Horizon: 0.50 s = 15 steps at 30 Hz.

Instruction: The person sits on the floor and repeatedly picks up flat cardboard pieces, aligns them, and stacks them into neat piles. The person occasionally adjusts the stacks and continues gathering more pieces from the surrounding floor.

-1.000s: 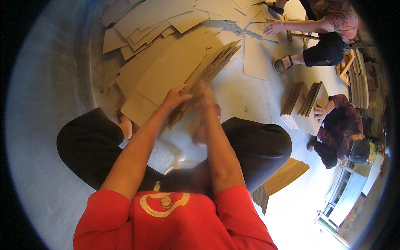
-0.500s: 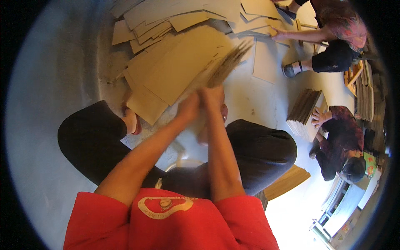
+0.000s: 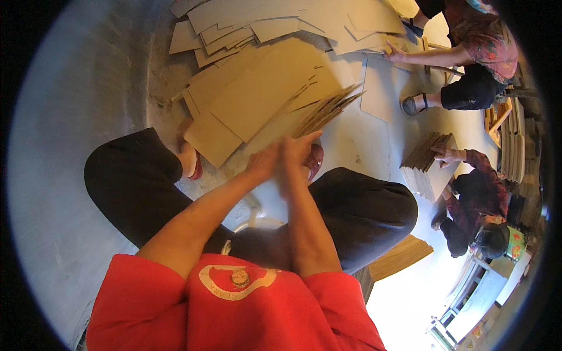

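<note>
My two hands meet between my knees, in front of a seated or squatting body. The left hand (image 3: 264, 162) is closed and lies against the right hand (image 3: 297, 151), which is slightly blurred, with one finger pointing to the right. Both are at the near edge of a stack of thin tan sheets (image 3: 325, 110), whose brown edges fan out toward the upper right. Exactly how the fingers grip it is partly hidden. Beyond, broad flat tan sheets (image 3: 257, 88) lie overlapping on the floor.
More loose sheets (image 3: 252, 14) spread across the far floor. A co-worker (image 3: 486, 47) at the upper right reaches to them. Another co-worker (image 3: 483, 181) at the right handles an upright stack of sheets (image 3: 430, 167). Beside my right knee is a brown stack (image 3: 404, 257).
My hands and the fanned sheet edges have come down slightly toward me and tilted flatter. The co-worker at the right has shifted a hand on the stack. The whole view has moved a little.
</note>
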Each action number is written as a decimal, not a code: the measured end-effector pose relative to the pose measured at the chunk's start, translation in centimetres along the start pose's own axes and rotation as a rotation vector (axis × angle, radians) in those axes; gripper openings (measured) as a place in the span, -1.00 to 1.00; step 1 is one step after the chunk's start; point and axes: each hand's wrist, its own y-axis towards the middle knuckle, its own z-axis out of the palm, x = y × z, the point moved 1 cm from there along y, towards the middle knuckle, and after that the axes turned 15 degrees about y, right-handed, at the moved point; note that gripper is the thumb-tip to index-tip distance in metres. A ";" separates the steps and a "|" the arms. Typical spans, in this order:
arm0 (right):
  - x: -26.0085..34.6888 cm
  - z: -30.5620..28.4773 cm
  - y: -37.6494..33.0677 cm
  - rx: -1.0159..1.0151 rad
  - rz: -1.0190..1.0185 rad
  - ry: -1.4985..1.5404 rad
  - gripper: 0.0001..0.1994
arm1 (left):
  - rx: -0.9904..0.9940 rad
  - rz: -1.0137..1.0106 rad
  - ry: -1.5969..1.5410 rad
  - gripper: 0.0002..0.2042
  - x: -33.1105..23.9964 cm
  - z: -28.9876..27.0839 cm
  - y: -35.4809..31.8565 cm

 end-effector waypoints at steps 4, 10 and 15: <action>3.1 -1.2 -1.5 -0.078 -0.084 -0.125 -0.02 | 0.013 0.155 -0.126 -0.40 -2.2 -5.1 -3.1; 6.0 -4.1 0.0 -0.110 0.202 -0.045 -0.21 | -0.043 -0.271 -0.537 -0.53 10.9 -0.4 -0.1; 4.8 -4.9 1.1 -0.184 0.156 -0.113 -0.34 | -0.089 -0.280 -0.803 -0.62 11.6 0.8 -0.7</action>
